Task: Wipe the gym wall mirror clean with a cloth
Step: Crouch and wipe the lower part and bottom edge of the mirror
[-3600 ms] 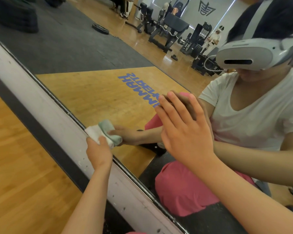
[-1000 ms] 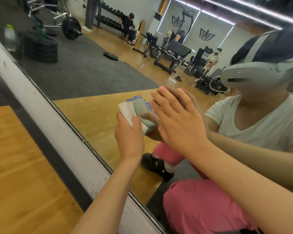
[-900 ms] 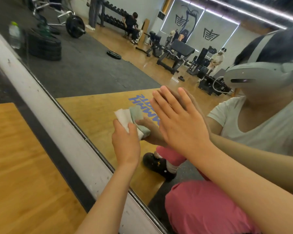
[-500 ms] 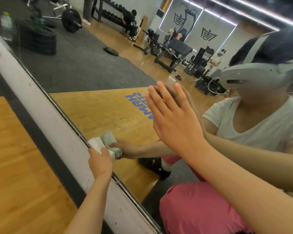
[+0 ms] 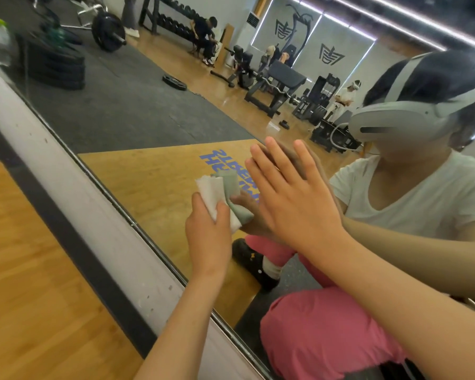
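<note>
The wall mirror [image 5: 137, 113] runs diagonally across the view above a white base strip. My left hand [image 5: 207, 238] grips a folded white cloth [image 5: 213, 197] and holds it against the glass a little above the mirror's lower edge. The cloth's reflection shows pale green right beside it. My right hand [image 5: 294, 198] lies flat on the glass to the right of the cloth, fingers straight and spread, holding nothing.
The white base strip [image 5: 99, 215] and a dark band separate the mirror from the wooden floor [image 5: 25, 270] at lower left. The glass reflects a person in a headset, pink trousers, a dark mat, weight plates, benches and other people.
My left hand has carried the cloth up and to the right from the mirror's lower edge to beside my right hand. My right hand has stayed flat on the glass.
</note>
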`<state>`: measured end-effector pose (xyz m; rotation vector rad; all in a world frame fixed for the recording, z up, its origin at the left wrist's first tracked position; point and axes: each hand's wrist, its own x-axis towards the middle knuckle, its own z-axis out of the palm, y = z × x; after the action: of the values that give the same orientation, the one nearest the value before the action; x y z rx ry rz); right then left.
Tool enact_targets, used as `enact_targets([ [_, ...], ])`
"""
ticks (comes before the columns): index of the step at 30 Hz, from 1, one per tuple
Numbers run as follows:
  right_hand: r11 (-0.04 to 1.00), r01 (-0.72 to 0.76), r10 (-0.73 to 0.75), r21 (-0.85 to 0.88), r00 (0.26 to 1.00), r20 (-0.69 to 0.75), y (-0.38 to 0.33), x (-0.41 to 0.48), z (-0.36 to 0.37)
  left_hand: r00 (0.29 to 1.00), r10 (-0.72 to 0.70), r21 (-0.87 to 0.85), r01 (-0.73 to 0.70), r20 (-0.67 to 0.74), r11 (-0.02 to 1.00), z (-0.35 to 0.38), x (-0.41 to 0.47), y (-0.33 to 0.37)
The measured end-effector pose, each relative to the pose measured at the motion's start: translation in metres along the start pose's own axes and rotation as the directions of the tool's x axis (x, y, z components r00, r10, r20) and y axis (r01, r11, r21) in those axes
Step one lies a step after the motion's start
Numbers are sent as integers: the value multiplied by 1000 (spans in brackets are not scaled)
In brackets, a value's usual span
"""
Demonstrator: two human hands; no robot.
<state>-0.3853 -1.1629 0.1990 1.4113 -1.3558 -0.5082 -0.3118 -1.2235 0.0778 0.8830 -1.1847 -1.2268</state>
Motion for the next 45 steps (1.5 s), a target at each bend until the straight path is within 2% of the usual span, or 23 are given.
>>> enact_targets([
  [6, 999, 9, -9, -41, 1000, -12, -3, 1, -1, 945, -306, -1, 308, -117, 952, -20, 25, -47],
  [12, 981, 106, -96, 161, 993, -66, -27, 0, 3, 884, -460, 67, 466, -86, 882, -46, 30, -99],
  [14, 976, 126, -119, 175, 992, -53, -38, 9, 5, 856, -512, 100, 518, -77, 850, -53, 25, -115],
  [19, 995, 50, -48, 88, 999, -26, -39, 57, 12, 816, -578, 87, 578, -27, 812, -60, 23, -132],
  [22, 998, 68, -68, -12, 997, 45, -43, 61, 17, 773, -635, 80, 634, -15, 770, -59, 34, -122],
  [24, 996, 76, -73, -42, 996, 59, -43, 58, 19, 778, -628, 69, 627, -4, 776, -58, 44, -110],
  [29, 997, 70, -66, -40, 995, 81, -42, 59, 18, 852, -515, 32, 515, 94, 857, -52, 61, -66],
  [35, 997, 62, -59, -38, 996, 67, -43, 58, 20, 925, -328, -129, 355, 190, 926, -39, 64, -17],
  [39, 997, 55, -51, -49, 996, 70, -43, 58, 20, 927, -299, -212, 346, 224, 914, -34, 68, -5],
  [45, 997, 58, -54, -53, 995, 84, -41, 59, 20, 933, -202, -209, 269, 297, 940, -35, 73, 4],
])
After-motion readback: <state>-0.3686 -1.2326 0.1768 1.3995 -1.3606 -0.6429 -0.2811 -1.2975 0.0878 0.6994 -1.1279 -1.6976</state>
